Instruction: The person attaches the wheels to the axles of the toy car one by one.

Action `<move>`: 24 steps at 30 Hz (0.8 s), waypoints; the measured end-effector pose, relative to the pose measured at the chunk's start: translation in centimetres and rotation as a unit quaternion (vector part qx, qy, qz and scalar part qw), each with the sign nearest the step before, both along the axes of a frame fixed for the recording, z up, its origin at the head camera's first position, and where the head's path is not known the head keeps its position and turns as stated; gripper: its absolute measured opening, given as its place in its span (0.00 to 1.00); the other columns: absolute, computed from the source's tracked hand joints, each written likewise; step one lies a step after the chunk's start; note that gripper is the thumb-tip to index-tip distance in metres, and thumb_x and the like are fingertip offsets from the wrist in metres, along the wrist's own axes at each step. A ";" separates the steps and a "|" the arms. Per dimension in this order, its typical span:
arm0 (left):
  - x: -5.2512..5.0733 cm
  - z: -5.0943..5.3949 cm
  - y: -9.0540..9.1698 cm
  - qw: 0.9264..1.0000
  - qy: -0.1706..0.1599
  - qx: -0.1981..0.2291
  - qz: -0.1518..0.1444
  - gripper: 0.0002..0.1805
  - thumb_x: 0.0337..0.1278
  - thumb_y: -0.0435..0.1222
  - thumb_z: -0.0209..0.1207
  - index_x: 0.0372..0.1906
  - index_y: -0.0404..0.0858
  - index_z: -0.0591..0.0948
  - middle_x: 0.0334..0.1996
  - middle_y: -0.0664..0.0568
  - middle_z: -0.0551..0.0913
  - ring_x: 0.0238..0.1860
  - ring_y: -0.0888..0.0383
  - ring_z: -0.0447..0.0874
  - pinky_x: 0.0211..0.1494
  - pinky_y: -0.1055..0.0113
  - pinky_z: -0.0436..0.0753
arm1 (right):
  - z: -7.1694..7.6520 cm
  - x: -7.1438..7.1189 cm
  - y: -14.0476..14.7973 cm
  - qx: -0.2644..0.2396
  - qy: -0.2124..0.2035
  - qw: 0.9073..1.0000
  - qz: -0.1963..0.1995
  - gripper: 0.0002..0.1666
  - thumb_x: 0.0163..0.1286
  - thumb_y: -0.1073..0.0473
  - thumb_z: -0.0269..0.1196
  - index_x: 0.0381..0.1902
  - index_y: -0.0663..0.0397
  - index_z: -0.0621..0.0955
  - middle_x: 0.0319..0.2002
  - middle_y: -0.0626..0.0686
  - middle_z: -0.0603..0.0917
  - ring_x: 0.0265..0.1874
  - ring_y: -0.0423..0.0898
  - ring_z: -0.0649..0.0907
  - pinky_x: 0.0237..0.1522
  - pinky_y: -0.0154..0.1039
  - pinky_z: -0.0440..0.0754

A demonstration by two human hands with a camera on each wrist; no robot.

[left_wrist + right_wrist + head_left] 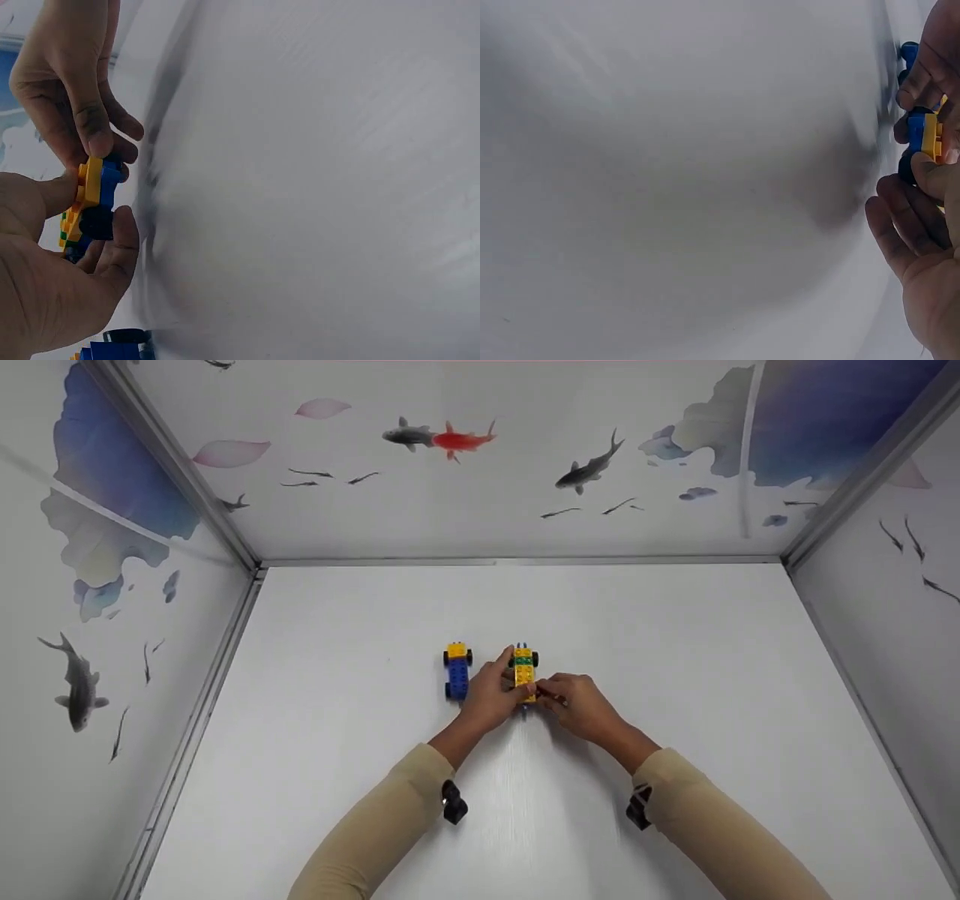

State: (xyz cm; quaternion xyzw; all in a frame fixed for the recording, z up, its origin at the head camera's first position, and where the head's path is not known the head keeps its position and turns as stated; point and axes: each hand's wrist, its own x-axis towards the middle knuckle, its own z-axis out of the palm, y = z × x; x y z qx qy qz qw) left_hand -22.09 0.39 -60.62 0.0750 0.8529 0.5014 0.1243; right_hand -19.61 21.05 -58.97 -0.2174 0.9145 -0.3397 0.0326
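Note:
In the head view, a toy car (524,673) built of yellow bricks with a green row lies between both hands. My left hand (489,696) grips it from the left, thumb on top. Its blue underside (109,184) and a black wheel (97,223) show in the left wrist view. My right hand (586,709) is at the car's near right corner. Thumb and finger pinch a black wheel (907,168) against the car's side in the right wrist view; whether it is fully attached I cannot tell.
A second toy car (458,676), blue with a yellow end and black wheels, stands just left of my left hand. The white table (337,660) is bordered by walls (495,510) printed with fish and petals.

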 end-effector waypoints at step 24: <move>1.8 0.6 -0.5 0.994 -0.002 -0.110 -0.015 0.47 0.82 0.57 0.60 0.89 0.35 0.59 0.68 0.41 0.78 0.54 0.54 0.82 0.66 0.54 0.86 | -1.0 0.7 0.2 0.068 -0.030 0.997 -0.033 0.26 0.79 0.57 0.72 0.70 0.62 0.85 0.56 0.61 0.88 0.54 0.57 0.88 0.58 0.56 0.90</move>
